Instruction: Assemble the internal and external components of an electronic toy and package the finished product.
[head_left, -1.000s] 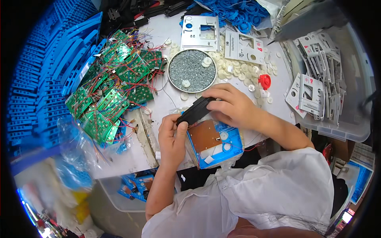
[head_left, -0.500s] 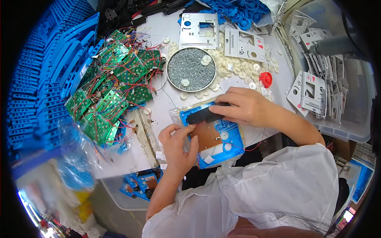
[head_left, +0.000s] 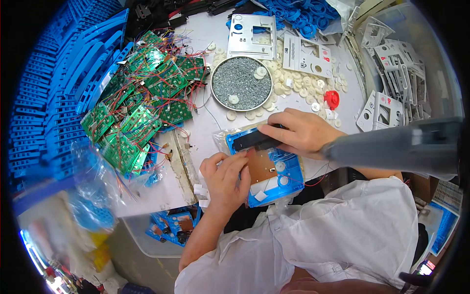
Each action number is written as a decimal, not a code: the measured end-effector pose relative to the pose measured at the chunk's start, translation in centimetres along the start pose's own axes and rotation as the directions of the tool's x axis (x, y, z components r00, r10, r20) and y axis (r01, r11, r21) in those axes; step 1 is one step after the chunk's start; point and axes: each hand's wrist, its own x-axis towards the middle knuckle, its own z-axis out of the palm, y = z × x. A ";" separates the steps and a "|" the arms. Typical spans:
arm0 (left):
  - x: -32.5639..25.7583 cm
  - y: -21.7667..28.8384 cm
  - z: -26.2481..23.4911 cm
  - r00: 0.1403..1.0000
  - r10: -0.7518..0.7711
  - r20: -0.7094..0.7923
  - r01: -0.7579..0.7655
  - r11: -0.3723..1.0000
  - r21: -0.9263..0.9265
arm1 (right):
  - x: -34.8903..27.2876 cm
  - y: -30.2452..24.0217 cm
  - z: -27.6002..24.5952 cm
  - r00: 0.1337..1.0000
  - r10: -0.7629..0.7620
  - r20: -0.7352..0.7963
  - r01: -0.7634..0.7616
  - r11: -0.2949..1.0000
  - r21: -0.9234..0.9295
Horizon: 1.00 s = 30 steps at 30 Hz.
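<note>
In front of me lies a blue plastic casing (head_left: 296, 185) with a brown circuit board (head_left: 262, 172) and white round parts inside. A long black plastic part (head_left: 255, 140) lies across its far side. My right hand (head_left: 304, 131) is closed over the right end of this black part, fingers on top and thumb hidden. At the casing's left edge is my left hand (head_left: 225, 180), with bent fingers closed on the casing and fingertips beside the black part and the board. A grey tapered tool (head_left: 387, 147) crosses in front of my right wrist.
A round tray of screws (head_left: 243, 109) stands beyond the casing, with white discs (head_left: 308, 89) and a red part (head_left: 331, 99) around it. Wired green circuit boards (head_left: 142, 120) and stacked blue casings (head_left: 46, 93) are on the left. A clear bin (head_left: 443, 93) holds white panels.
The grey tool has swung down from the upper right to in front of my right wrist. The table's contents have shifted slightly rightward in view. Both hands keep their hold.
</note>
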 end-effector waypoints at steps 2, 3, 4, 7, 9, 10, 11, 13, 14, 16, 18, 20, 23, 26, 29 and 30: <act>0.1 0.1 0.0 1.000 0.003 -0.009 -0.003 1.000 0.003 | -0.2 -0.1 -0.2 0.998 -0.028 -0.052 0.029 0.999 0.017; 0.1 0.0 0.0 1.000 0.008 -0.011 -0.008 1.000 0.007 | -0.4 0.1 -0.4 0.999 -0.043 -0.013 0.043 0.999 -0.004; -0.1 -0.1 0.0 1.000 0.014 -0.013 -0.013 1.000 0.011 | -0.8 0.3 -0.5 0.998 -0.056 0.027 0.057 0.998 -0.025; -0.3 -0.3 0.1 0.999 0.038 -0.018 -0.037 0.999 0.038 | -1.1 0.5 0.3 0.985 0.058 0.165 -0.046 0.996 -0.077; -0.3 -0.3 0.1 0.998 0.051 -0.020 -0.050 0.997 0.050 | -0.9 0.2 0.4 0.997 -0.058 0.058 0.072 0.953 -0.293; -0.3 -0.2 0.1 0.998 0.056 -0.022 -0.055 0.997 0.051 | -1.2 -0.1 0.8 0.999 -0.012 0.036 0.021 0.961 -0.275; -0.3 -0.2 0.1 0.998 0.061 -0.023 -0.059 0.997 0.052 | -1.6 -0.4 1.5 0.999 0.035 0.015 -0.029 0.966 -0.255; -0.3 -0.2 0.2 0.998 0.059 -0.017 -0.058 0.997 0.060 | -1.2 -0.6 1.6 0.997 0.023 -0.070 -0.041 0.961 -0.273; -0.3 -0.1 0.2 0.998 0.058 -0.014 -0.057 0.996 0.064 | -1.3 -0.7 1.5 0.996 0.026 -0.091 -0.049 0.964 -0.260; -0.3 -0.1 0.2 0.998 0.056 -0.011 -0.055 0.996 0.068 | -1.3 -0.8 1.5 0.991 0.030 -0.134 -0.061 0.971 -0.231; -0.3 -0.2 0.2 0.999 0.054 -0.006 -0.054 0.996 0.074 | -1.0 -0.9 1.3 0.991 0.073 -0.111 -0.094 0.976 -0.198; -0.4 -0.2 0.2 0.999 0.053 -0.001 -0.052 0.995 0.084 | -0.2 -1.2 0.9 0.991 0.085 -0.101 -0.104 0.974 -0.200; -0.4 -0.2 0.1 0.999 0.053 0.012 -0.054 0.995 0.084 | 0.7 -0.6 0.3 0.994 0.076 -0.080 -0.087 0.986 -0.140; -0.5 -0.1 0.2 0.998 0.057 0.005 -0.057 0.995 0.077 | 0.5 0.6 0.6 0.993 0.058 -0.100 -0.061 0.998 -0.027; -0.4 -0.1 0.2 0.997 0.070 0.025 -0.072 0.994 0.086 | -0.4 -0.1 3.4 0.973 -0.030 -0.227 -0.042 0.952 -0.304; -0.2 -0.1 0.0 0.997 0.070 0.013 -0.071 0.994 0.082 | -0.5 -0.3 3.0 0.974 0.022 -0.224 -0.081 0.963 -0.258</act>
